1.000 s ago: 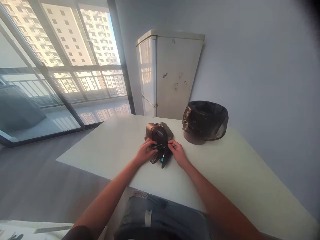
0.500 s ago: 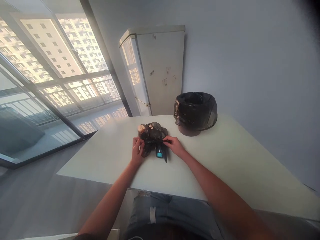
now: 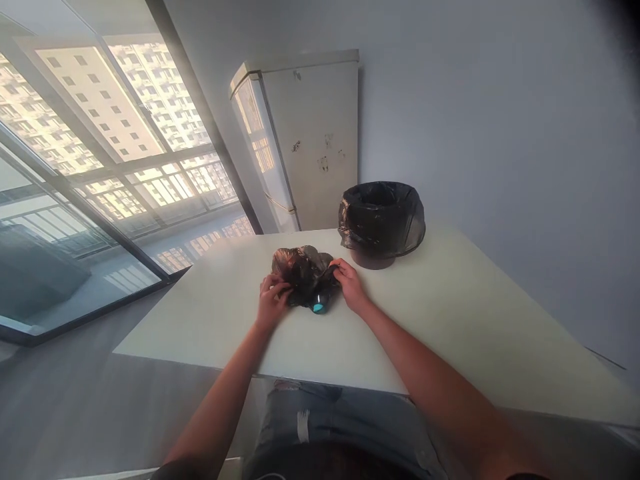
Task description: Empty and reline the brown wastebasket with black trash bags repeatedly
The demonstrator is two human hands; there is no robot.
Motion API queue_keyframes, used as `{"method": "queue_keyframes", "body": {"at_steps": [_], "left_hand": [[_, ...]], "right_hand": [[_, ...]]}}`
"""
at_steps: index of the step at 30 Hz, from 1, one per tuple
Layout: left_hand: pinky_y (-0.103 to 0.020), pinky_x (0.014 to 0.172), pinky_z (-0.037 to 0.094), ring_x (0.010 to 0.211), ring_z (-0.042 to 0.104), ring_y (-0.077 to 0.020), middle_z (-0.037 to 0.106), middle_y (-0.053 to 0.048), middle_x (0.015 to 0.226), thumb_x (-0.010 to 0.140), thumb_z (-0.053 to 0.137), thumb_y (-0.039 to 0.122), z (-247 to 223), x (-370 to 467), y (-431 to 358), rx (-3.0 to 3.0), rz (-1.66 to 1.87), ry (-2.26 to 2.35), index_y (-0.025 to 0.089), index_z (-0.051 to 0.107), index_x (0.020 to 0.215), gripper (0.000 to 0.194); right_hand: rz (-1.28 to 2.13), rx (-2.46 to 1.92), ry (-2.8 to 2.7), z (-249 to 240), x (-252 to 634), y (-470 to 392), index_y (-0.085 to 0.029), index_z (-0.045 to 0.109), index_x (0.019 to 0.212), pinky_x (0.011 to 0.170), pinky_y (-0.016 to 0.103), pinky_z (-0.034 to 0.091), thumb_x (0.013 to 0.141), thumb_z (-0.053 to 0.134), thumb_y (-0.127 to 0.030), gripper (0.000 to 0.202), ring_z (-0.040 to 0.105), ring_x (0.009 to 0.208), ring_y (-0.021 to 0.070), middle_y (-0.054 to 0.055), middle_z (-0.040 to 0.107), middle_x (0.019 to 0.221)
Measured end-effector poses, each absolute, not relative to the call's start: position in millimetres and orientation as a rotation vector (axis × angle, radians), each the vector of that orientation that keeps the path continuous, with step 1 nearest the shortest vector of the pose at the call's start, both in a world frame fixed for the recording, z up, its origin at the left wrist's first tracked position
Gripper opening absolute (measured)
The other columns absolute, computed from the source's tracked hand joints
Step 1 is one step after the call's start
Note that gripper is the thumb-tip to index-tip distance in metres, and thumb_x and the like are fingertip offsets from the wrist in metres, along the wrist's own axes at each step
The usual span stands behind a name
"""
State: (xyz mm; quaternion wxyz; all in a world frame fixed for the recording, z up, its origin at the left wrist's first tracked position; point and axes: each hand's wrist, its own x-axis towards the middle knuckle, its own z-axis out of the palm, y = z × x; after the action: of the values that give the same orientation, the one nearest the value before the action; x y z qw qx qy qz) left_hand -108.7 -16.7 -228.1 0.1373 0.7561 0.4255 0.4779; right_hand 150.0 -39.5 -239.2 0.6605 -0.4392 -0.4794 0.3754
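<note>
A crumpled black plastic bag (image 3: 305,270) lies bunched on the white table (image 3: 200,313) in front of me. At its near side a bottle's turquoise cap (image 3: 319,308) pokes out; the rest of the bottle is covered by the bag. My left hand (image 3: 273,300) grips the bag's left edge, fingers closed on the plastic. On the opposite side my right hand (image 3: 349,283) pinches the bag's right edge, where a small orange patch shows by the fingertips. What else lies inside the bag is hidden.
A bin (image 3: 375,259) lined with a black bag stands on the table at the back right. Behind the table is a white fridge (image 3: 315,133) against the grey wall. Large glass doors (image 3: 125,193) are on the left. The table's front edge runs just before my legs.
My right hand has lifted the bag's right edge slightly up and away. The loose flap beside the bottle has gone from the near side, and the cap is now partly covered. The view has shifted slightly.
</note>
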Motion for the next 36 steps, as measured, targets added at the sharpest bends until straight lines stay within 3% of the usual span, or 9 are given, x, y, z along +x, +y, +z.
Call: {"method": "queue_keyframes", "body": {"at_steps": [4,6,11,15,18,22,28,32,36], "left_hand": [[-0.036,0.08,0.05,0.085,0.059,-0.0223,0.06,-0.004,0.086,0.106,0.043,0.053,-230.7,-115.7,-12.1,1.998,1.526,1.33,0.025,0.06,0.09,0.037],[-0.032,0.073,0.046,0.077,0.052,-0.02,0.053,-0.001,0.078,0.107,0.038,0.055,-231.5,-121.7,-8.8,1.887,1.624,1.383,0.025,0.054,0.087,0.04],[-0.033,0.081,0.047,0.087,0.054,-0.0201,0.056,-0.003,0.091,0.107,0.037,0.057,-229.4,-128.4,-5.4,1.743,1.741,1.374,0.024,0.053,0.096,0.038],[-0.036,0.089,0.051,0.101,0.061,-0.023,0.065,-0.007,0.107,0.097,0.058,0.061,-225.5,-121.9,-11.5,1.829,1.545,1.209,0.024,0.063,0.109,0.039],[-0.036,0.087,0.052,0.094,0.063,-0.0228,0.067,-0.005,0.098,0.082,0.08,0.056,-223.6,-116.8,-15.3,1.851,1.404,1.093,0.023,0.068,0.093,0.036],[-0.034,0.085,0.052,0.09,0.062,-0.0203,0.067,-0.004,0.093,0.091,0.072,0.055,-223.8,-118.7,-14.5,1.699,1.449,1.001,0.023,0.066,0.088,0.033],[-0.025,0.064,0.046,0.069,0.053,-0.0137,0.057,-0.001,0.077,0.092,0.071,0.06,-227.9,-129.5,-5.6,1.36,1.554,0.815,0.019,0.061,0.079,0.044],[-0.025,0.069,0.05,0.074,0.055,-0.0124,0.059,0.0,0.086,0.086,0.079,0.059,-224.8,-136.8,2.0,1.196,1.63,0.684,0.02,0.059,0.081,0.044],[-0.024,0.07,0.05,0.077,0.057,-0.0125,0.058,0.001,0.087,0.089,0.075,0.062,-220.4,-142.1,8.2,1.194,1.667,0.615,0.022,0.059,0.084,0.043]], "right_hand": [[0.711,-1.109,-1.003,-244.4,153.2,-37.0,-0.025,0.054,0.092,0.079,0.033,0.046,0.083,0.047,-0.042,0.021,0.056,0.084,0.0224,0.002,0.06,0.087],[0.633,-1.169,-0.991,-245.8,153.3,-38.8,-0.025,0.054,0.092,0.084,0.035,0.046,0.083,0.043,-0.037,0.018,0.057,0.089,0.024,0.004,0.062,0.091],[0.526,-1.25,-1.066,-238.8,151.5,-51.4,-0.023,0.058,0.097,0.098,0.041,0.045,0.075,0.043,-0.022,0.027,0.059,0.102,0.0268,0.008,0.065,0.103],[0.253,-1.329,-1.232,-225.5,152.4,-66.6,-0.022,0.066,0.102,0.107,0.047,0.039,0.072,0.05,-0.015,0.035,0.051,0.114,0.0305,0.012,0.059,0.118],[0.077,-1.192,-1.671,-217.6,149.4,-75.8,-0.022,0.071,0.11,0.105,0.045,0.042,0.083,0.051,-0.013,0.035,0.053,0.11,0.0284,0.011,0.062,0.119],[0.13,-0.983,-2.167,-216.7,139.6,-78.4,-0.023,0.072,0.114,0.103,0.043,0.044,0.101,0.053,-0.022,0.023,0.059,0.112,0.0254,0.008,0.069,0.119],[0.119,-1.129,-2.184,-229.7,136.9,-71.6,-0.022,0.069,0.125,0.094,0.037,0.051,0.102,0.059,-0.019,0.025,0.065,0.103,0.0229,0.008,0.07,0.111],[0.152,-1.201,-2.126,-226.9,143.6,-70.9,-0.022,0.071,0.104,0.082,0.032,0.051,0.104,0.052,-0.017,0.019,0.065,0.089,0.0199,0.006,0.069,0.097],[0.207,-1.076,-1.906,-217.1,147.6,-73.1,-0.021,0.064,0.095,0.097,0.039,0.05,0.109,0.041,-0.026,0.026,0.061,0.105,0.0239,0.01,0.066,0.108]]}}
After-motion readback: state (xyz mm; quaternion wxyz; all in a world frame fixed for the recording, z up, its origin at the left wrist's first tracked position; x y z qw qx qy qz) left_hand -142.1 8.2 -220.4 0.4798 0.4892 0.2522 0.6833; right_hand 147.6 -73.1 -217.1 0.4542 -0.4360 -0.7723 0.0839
